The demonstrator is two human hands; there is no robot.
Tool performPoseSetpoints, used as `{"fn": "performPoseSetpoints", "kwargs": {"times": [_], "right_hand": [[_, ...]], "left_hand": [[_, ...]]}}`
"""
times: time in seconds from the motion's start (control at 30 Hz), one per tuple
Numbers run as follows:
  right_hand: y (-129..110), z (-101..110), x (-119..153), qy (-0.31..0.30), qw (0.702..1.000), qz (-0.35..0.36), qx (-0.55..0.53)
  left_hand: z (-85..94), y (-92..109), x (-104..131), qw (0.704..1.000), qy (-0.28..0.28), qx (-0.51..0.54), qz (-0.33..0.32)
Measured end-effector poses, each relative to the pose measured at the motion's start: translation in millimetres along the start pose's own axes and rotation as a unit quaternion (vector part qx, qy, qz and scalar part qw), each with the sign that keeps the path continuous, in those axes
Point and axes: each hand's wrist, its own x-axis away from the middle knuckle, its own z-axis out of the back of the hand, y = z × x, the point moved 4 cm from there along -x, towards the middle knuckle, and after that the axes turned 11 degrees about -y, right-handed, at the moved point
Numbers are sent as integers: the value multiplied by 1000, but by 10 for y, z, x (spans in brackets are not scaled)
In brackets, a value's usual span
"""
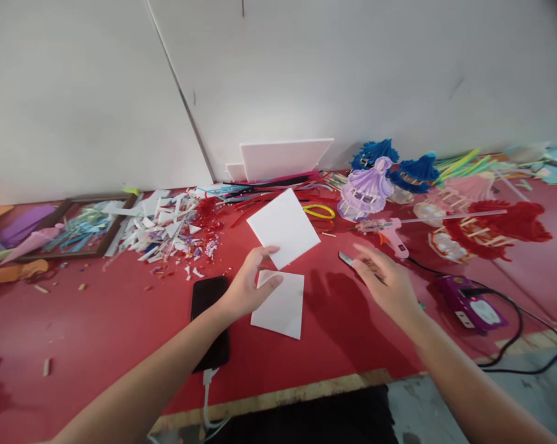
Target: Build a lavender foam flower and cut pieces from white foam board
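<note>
My left hand [253, 283] has its thumb and fingers apart, the fingertips at the lower left edge of a white square sheet [284, 228] and the thumb over a second white square [281, 305] that lies below it on the red table. Whether the fingertips touch the upper sheet I cannot tell. To the right, my right hand [387, 280] is closed around a cutter knife [347, 259], its blade pointing up and left. A dark shadow falls on the table beneath this hand.
Left of my left hand lie a black phone [209, 296] and a heap of white scraps [162, 225]. White boards [285, 159] lean on the wall. Rightward are a pink glue gun [393, 237], pleated figures [366, 188] and a purple power box [470, 305] with a black cable.
</note>
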Motion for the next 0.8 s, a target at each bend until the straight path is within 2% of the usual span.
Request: {"fn": "performPoseSetpoints", "kwargs": {"times": [0.1, 0.2, 0.33, 0.4, 0.53, 0.63, 0.7, 0.8], "right_hand": [[-89, -243, -106, -10, 990, -6, -141], [-68, -453, -207, -12, 965, -17, -263], [73, -566, -252, 19, 926, -34, -375], [134, -592, -234, 16, 912, -38, -408], [214, -632, -144, -8, 890, -34, -454], [288, -626, -49, 8, 875, -28, -482], [333, -612, 16, 26, 868, -27, -496], [341, -618, 93, 26, 862, -29, -505]], "left_hand": [[-105, 153, 21, 998, -61, -20, -25], [-138, 241, 94, 991, -117, -53, -35], [-142, 167, 226, 970, -188, -152, -40], [-141, 100, 266, 956, -203, -209, -43], [-100, 45, 261, 954, -175, -241, -40], [-16, 47, 189, 955, -142, -260, -34], [110, 21, 90, 955, -107, -275, -25], [443, -94, -158, 952, -35, -304, 8]]}}
